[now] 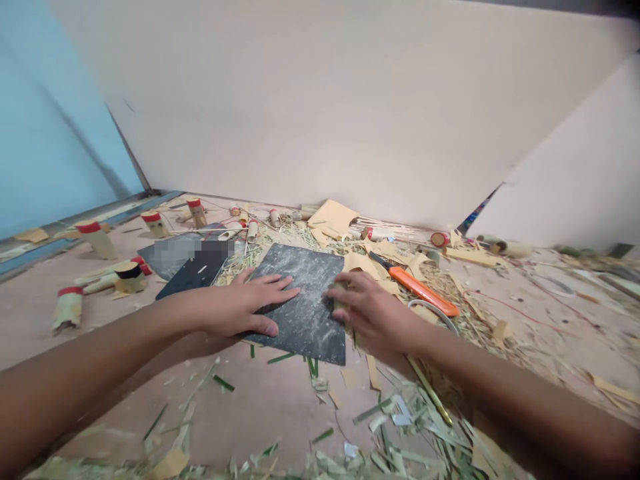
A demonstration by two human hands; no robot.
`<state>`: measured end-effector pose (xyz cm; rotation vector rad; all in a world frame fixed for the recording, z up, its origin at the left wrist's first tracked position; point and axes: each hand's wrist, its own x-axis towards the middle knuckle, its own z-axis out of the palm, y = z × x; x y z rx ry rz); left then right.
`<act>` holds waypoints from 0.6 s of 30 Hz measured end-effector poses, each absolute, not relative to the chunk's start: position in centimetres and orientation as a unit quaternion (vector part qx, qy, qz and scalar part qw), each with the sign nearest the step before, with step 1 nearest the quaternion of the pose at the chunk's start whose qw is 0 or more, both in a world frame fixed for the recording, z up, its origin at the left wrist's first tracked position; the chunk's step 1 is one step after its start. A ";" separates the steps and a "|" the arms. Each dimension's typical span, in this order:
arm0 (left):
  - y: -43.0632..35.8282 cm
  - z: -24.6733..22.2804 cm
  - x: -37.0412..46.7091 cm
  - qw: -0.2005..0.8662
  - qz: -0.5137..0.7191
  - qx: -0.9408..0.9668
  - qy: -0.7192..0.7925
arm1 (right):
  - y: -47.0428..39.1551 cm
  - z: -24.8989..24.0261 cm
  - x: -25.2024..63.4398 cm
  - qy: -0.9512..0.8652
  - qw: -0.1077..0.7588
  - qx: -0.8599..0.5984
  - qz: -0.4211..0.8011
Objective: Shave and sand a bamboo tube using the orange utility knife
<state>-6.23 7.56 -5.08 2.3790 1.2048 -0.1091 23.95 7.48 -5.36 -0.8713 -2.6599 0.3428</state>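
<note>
A dark sheet of what looks like sandpaper (303, 270), dusted with pale powder, lies in front of me. My left hand (250, 303) rests flat on its left side, fingers spread. At the right edge of the sheet, my right hand (373, 310) has its fingers curled down and close together. A small greenish bit seems to show under those fingers, but what they hold is mostly hidden. Beside the right hand lies an orange-handled utility knife (423, 291). A dark flat phone-like slab (193, 275) sits beyond my left hand.
Several bamboo tubes with red bands, such as this one (69, 308), stand or lie at the left. Plant shavings (400, 427) and torn tan paper (333, 220) litter the surface. A white ring (434, 313) and yellowish stick (431, 393) lie near my right wrist. A pale wall (325, 100) rises behind.
</note>
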 end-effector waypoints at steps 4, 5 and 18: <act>7.6 -4.9 -6.3 0.236 -0.036 0.870 0.431 | 7.0 -5.8 24.0 -0.942 0.143 -0.242 0.185; 7.6 -4.9 -6.3 0.236 -0.039 0.868 0.435 | 6.9 -5.9 24.1 -0.929 0.160 -0.275 0.190; 7.5 -5.4 -6.4 0.238 -0.031 0.866 0.440 | 7.1 -5.9 24.0 -0.917 0.169 -0.281 0.226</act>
